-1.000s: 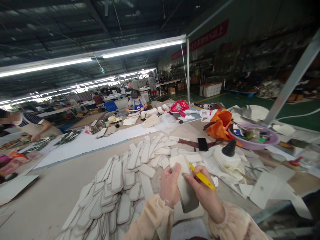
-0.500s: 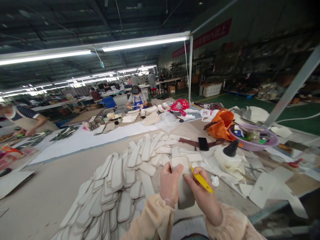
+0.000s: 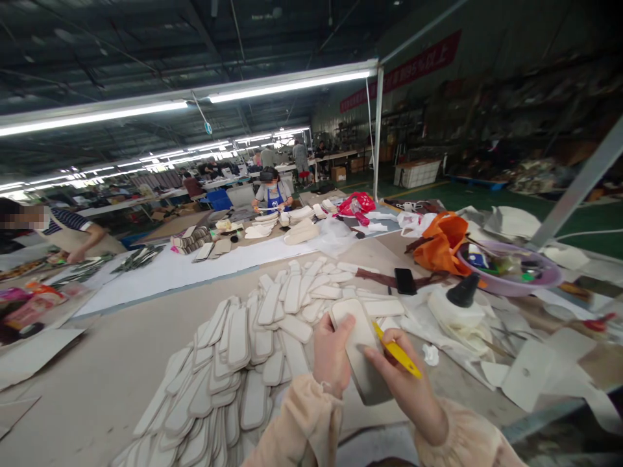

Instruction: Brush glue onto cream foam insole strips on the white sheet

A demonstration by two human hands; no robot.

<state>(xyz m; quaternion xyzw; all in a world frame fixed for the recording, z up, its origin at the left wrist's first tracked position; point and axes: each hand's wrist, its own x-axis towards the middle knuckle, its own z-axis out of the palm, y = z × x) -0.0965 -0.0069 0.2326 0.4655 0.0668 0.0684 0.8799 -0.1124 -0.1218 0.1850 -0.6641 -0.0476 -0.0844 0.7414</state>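
Note:
My left hand (image 3: 332, 353) is closed on the side of a flat cream panel with rounded corners (image 3: 357, 318), its thumb lying on the face. The panel is tilted, its top leaning to the left. In my right hand (image 3: 402, 376) is a slim yellow-handled tool (image 3: 398, 350), held along the panel's right edge; its working end is hidden behind the panel. My right thumb rests near that same edge. Left of my hands lies a large heap of similar cream panels (image 3: 238, 337), overlapping one another on the table.
A black phone (image 3: 405, 281), a white bottle with a black cone cap (image 3: 457, 311), an orange bag (image 3: 444, 243) and a purple basin of oddments (image 3: 540, 285) are to the right. Cream scraps (image 3: 533, 370) lie at the right edge. Co-workers sit across and far left.
The panel has tilted further, its lower end swinging right. My right hand and the yellow tool have shifted slightly right; the whole view has also moved a little.

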